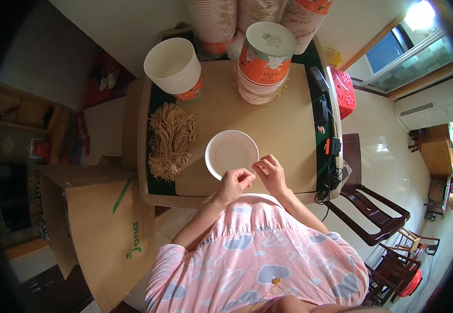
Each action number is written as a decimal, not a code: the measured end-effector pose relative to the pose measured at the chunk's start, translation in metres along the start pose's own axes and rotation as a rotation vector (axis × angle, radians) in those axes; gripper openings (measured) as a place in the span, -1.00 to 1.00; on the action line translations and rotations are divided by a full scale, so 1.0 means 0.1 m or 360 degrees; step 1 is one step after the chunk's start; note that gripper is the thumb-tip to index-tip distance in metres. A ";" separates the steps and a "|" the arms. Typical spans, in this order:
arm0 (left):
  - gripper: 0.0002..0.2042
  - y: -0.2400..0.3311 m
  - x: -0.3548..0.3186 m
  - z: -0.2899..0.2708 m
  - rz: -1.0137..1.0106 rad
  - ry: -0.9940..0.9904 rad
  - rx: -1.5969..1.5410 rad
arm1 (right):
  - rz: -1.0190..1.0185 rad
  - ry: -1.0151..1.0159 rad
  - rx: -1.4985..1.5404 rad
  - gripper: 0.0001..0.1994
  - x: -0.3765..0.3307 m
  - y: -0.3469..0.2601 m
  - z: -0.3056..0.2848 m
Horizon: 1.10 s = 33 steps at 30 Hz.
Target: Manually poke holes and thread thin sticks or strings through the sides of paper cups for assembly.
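- One white paper tub (230, 155) stands open-top up on the brown mat (284, 135), just ahead of the person's fingers.
- The left hand (231, 185) is at the tub's near rim, its thumb and fingertips pressed together in a pinch.
- The right hand (271, 175) is at the tub's near right rim, with thumb and forefinger brought together; the two hands' fingertips nearly meet.
- Whether a thin strand sits in either pinch is too small to tell.
- Two stacks of tubs stand farther up the mat: one open-top up on the left (172, 65), one upside down on the right (264, 65), with orange sides and cord around its lower part.
- Three more stacks (213, 23) stand along the far edge of the table (205, 200); the number of tubs in each cannot be counted.
- One bundle of tan cord (172, 141) lies left of the single tub, well apart from the fingers.
- One tangle of black cables (331, 180) lies at the table's right edge.
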<state>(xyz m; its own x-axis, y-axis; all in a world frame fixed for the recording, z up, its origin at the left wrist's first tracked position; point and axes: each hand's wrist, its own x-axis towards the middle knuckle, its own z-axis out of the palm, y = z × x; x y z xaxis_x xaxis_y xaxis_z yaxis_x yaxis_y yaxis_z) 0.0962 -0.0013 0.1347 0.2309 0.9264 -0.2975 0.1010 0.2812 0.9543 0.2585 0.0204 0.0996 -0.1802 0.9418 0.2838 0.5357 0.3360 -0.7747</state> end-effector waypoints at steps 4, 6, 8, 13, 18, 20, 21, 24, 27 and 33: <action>-0.88 0.22 -0.12 0.12 0.0035 -0.0075 0.0048 | 0.0130 0.0005 0.0136 -0.89 -0.05 0.08 0.07; -0.88 0.31 -0.16 0.13 0.0023 -0.0146 -0.0014 | 0.0206 0.0007 0.0203 -0.90 -0.05 0.10 0.09; -0.88 0.39 -0.20 0.13 -0.0019 -0.0196 0.0102 | 0.0269 -0.0011 0.0291 -0.91 -0.03 0.10 0.09; -0.89 0.29 -0.17 0.05 -0.0014 -0.0196 -0.0009 | 0.0339 -0.0178 0.0447 -0.89 0.00 0.28 0.06; -0.76 0.32 -0.05 -0.15 -0.0046 0.0065 -0.0271 | 0.0372 -0.0358 0.0283 -0.88 0.50 0.39 -0.23; -0.78 0.30 -0.02 -0.24 -0.0003 0.0083 -0.0296 | 0.0264 -0.0472 0.0222 -0.88 0.77 0.47 -0.33; -0.82 0.26 0.00 -0.27 0.0047 0.0044 -0.0268 | 0.0249 -0.0582 0.0052 -0.89 0.91 0.46 -0.40; -0.86 0.32 0.01 -0.23 0.0003 -0.0051 -0.0128 | 0.0125 -0.0688 0.0030 -0.82 1.22 0.61 -0.41; -0.85 0.39 0.03 -0.23 -0.0026 -0.0035 -0.0202 | 0.0080 -0.0539 -0.0029 -0.77 1.38 0.63 -0.34; -0.77 0.46 0.19 -0.64 0.0276 0.0399 -0.0692 | 0.0004 -0.0130 -0.0074 -0.79 1.22 0.16 -0.37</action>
<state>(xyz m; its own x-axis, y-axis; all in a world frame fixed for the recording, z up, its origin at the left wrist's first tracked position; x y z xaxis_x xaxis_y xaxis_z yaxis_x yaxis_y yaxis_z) 0.0431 0.0456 0.1745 -0.0353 0.9850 -0.1688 -0.3413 0.1469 0.9284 0.2756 0.1401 0.1428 -0.2446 0.9411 0.2336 0.5737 0.3347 -0.7475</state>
